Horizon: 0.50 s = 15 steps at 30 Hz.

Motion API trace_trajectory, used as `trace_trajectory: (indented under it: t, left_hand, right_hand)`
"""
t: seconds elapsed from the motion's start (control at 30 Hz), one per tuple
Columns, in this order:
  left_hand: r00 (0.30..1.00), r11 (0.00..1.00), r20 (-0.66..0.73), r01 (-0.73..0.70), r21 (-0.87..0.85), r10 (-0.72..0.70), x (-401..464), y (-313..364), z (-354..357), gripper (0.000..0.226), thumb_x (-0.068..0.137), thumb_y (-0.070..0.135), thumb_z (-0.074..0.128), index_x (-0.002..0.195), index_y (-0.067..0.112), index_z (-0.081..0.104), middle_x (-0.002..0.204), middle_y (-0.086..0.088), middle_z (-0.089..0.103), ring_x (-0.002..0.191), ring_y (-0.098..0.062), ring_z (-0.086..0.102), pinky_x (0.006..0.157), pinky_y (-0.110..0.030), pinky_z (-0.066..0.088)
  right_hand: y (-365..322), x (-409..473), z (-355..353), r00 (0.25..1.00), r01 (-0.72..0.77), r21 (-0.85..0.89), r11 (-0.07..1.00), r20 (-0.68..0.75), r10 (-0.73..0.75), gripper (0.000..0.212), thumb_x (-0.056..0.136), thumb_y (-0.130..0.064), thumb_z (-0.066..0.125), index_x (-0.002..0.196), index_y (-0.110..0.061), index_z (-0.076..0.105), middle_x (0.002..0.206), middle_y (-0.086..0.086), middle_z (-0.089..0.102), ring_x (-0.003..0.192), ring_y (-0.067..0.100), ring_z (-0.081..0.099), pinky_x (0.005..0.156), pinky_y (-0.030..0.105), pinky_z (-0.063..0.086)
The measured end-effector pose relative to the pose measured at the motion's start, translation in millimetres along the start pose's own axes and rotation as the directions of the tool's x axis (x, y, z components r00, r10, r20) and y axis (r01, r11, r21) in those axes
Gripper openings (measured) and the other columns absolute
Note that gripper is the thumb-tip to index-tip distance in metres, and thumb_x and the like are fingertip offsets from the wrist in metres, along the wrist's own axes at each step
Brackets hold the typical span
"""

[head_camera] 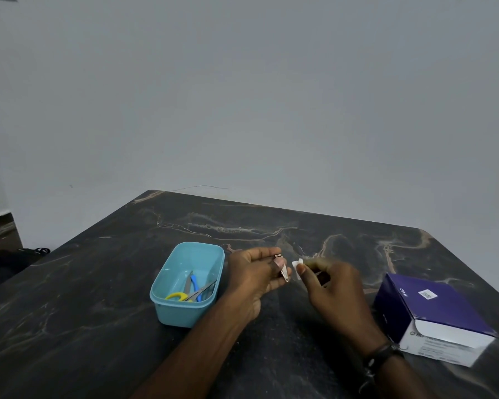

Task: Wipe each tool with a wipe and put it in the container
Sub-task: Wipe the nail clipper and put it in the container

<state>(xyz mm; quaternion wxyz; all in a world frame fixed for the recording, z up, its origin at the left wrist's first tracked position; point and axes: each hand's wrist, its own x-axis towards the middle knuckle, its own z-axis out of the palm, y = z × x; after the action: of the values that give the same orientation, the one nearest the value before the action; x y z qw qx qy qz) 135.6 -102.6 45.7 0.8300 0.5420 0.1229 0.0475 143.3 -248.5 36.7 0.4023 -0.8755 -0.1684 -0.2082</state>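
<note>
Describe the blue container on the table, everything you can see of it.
The container is a light blue, plastic-looking rectangular tub with rounded corners and a lipped rim, no lid on it. It stands upright on the dark marbled table, just left of the left hand. Inside lie yellow-handled scissors, a blue-handled tool and a slim metal tool.

Dim, flat, cool-toned light; the grey wall darkens toward the far corners. The dark marble table shows only faint sheen, no hard glare. Shadows are soft and weak. Wide-angle distortion bends the table's edges. The right hand is slightly motion-blurred.
</note>
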Motion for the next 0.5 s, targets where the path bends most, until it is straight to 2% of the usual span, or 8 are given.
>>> trace_trajectory:
  t: [0.13, 0.2, 0.3, 0.5]
  left_hand:
    - [1.0, 1.0, 0.015, -0.02, 0.004, 0.02, -1.5, 1.5, 0.1, 0.017, 0.082, -0.007, 0.068, 0.097, 0.001, 0.07, 0.093, -0.019, 0.073, 0.079, -0.027, 0.073, 0.064, -0.035, 0.062]
    - [0.999, 0.999, 0.018, -0.028, 0.023, 0.028, -2.1, 1.9, 0.1, 0.017, 0.081, -0.005, 0.069, 0.096, 0.004, 0.07, 0.093, -0.016, 0.073, 0.079, -0.023, 0.072, 0.064, -0.032, 0.061]
    - [0.999, 0.998, 0.019, -0.037, 0.055, 0.036, -2.4, 1.9, 0.7, 0.017, 0.081, -0.002, 0.071, 0.092, 0.009, 0.072, 0.093, -0.012, 0.074, 0.084, -0.022, 0.072, 0.071, -0.033, 0.061]
    - [0.998, 0.994, 0.029, -0.064, 0.092, 0.061, -4.5, 1.2, 1.1, 0.015, 0.082, 0.0, 0.071, 0.093, 0.01, 0.072, 0.091, -0.01, 0.075, 0.086, -0.021, 0.072, 0.075, -0.033, 0.059]
  right_hand:
    - [-0.8, 1.9, -0.4, 0.988, -0.128, 0.147, 0.981, 0.106, 0.113, 0.019, 0.09, -0.021, 0.064, 0.075, -0.019, 0.075, 0.055, -0.014, 0.066, 0.053, -0.001, 0.058, 0.055, 0.017, 0.045]
    - [0.6, 3.1, -0.2, 0.981, -0.17, 0.206, 0.964, 0.128, 0.146, 0.02, 0.091, -0.019, 0.063, 0.075, -0.015, 0.076, 0.056, -0.004, 0.067, 0.051, 0.0, 0.057, 0.055, 0.02, 0.046]
    - [1.1, 3.7, -0.6, 0.965, -0.246, 0.301, 0.922, 0.161, 0.205, 0.022, 0.092, -0.016, 0.061, 0.078, -0.005, 0.074, 0.056, 0.009, 0.064, 0.046, 0.002, 0.052, 0.047, 0.014, 0.04]
    - [4.0, 4.0, 2.3, 0.931, -0.356, 0.367, 0.859, 0.217, 0.293, 0.023, 0.092, -0.02, 0.062, 0.078, -0.008, 0.075, 0.076, 0.023, 0.071, 0.059, 0.017, 0.057, 0.05, 0.021, 0.039]
